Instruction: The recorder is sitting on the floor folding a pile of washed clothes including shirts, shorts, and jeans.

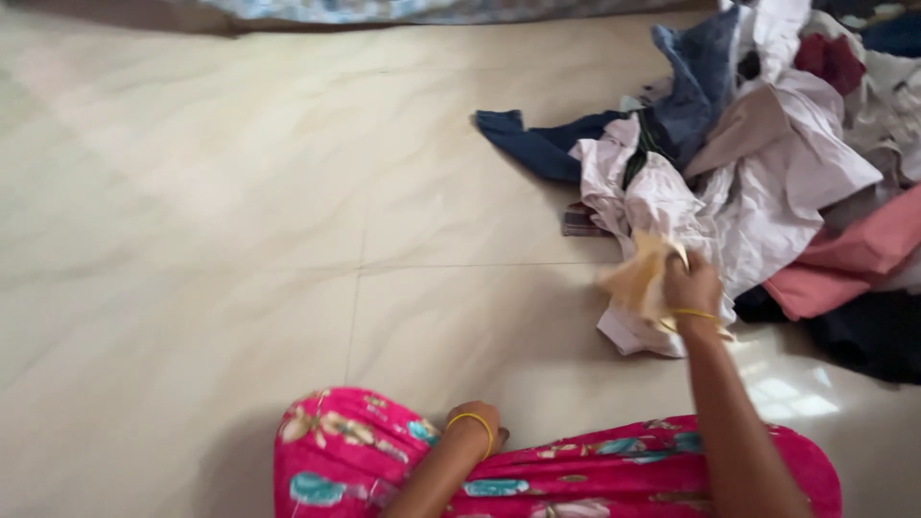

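My right hand [693,285] is closed on a pale yellow cloth [637,280] at the near edge of a heap of clothes [767,163]. The cloth is blurred and bunched in the fingers. A yellow bangle circles that wrist. My left hand [477,422] rests low by my knee, fingers curled down toward the floor, also with a yellow bangle. It seems to hold nothing, though its fingers are partly hidden. My lap is covered by a bright pink floral garment [556,470].
The heap at the right holds white, dark blue [547,144], pink [844,259], maroon and black clothes. Cream floor tiles [240,240] spread to the left. A patterned fabric edge [384,10] runs along the top.
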